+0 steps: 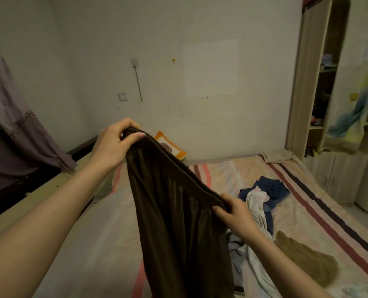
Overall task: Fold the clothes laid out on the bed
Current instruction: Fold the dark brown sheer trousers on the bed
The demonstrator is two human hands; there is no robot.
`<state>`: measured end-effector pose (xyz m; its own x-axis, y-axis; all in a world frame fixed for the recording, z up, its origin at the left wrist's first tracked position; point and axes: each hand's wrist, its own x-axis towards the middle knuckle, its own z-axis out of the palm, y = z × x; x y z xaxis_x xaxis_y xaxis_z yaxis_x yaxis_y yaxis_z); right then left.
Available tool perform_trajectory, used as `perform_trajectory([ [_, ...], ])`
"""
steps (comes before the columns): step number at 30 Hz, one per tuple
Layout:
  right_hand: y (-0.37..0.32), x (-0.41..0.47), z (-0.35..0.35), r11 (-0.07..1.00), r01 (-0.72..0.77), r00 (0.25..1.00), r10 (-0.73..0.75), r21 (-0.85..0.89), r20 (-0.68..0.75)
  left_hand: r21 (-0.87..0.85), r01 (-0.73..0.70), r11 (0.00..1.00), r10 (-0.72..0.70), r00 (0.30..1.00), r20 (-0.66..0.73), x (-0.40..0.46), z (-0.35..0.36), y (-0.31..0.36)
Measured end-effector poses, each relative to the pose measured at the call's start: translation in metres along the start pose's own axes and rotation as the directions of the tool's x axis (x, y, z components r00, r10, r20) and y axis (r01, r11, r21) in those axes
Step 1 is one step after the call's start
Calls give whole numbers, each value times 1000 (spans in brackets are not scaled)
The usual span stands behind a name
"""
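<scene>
Left hand [114, 145] and right hand [235, 214] each pinch the waistband of a dark brown garment [178, 222], held above a striped bedsheet [308, 201]; crumpled clothes [262, 196] lie nearby, wardrobe [314, 82] beyond.

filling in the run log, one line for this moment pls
step: lift garment | left hand: grips waistband | right hand: grips waistband | brown garment: held up over bed | pile: unfolded
</scene>
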<state>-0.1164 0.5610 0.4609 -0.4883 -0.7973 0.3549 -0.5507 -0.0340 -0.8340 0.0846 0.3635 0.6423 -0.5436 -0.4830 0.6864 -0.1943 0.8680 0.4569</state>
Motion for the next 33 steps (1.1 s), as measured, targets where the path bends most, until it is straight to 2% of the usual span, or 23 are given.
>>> perform_trajectory([
  [3, -17, 16, -15, 993, 67, 994, -58, 98, -90, -58, 36, 998, -39, 998, -39, -3, -18, -25],
  [7, -52, 41, -35, 968, 137, 984, -109, 211, -139, -209, 113, 971, -140, 983, -122, -12, -31, -47],
  [11, -83, 60, -49, 963, 194, 966, -153, 189, -210, -260, 124, 958, -171, 971, -169, -12, -46, -57],
  [16, -110, 84, -65, 962, 259, 945, -235, 85, -226, -310, 115, 944, -172, 971, -165, -10, -67, -56],
  [23, -131, 98, -78, 944, 323, 920, -329, -62, -215, -154, 88, 984, -102, 991, -87, -10, -85, -56],
  [28, -133, 88, -80, 924, 370, 901, -383, -100, -201, -85, 36, 996, -41, 997, -61, -23, -97, -60],
  [33, -138, 75, -72, 936, 338, 939, -342, -102, -24, -85, 13, 996, -9, 999, 40, -42, -105, -68],
])
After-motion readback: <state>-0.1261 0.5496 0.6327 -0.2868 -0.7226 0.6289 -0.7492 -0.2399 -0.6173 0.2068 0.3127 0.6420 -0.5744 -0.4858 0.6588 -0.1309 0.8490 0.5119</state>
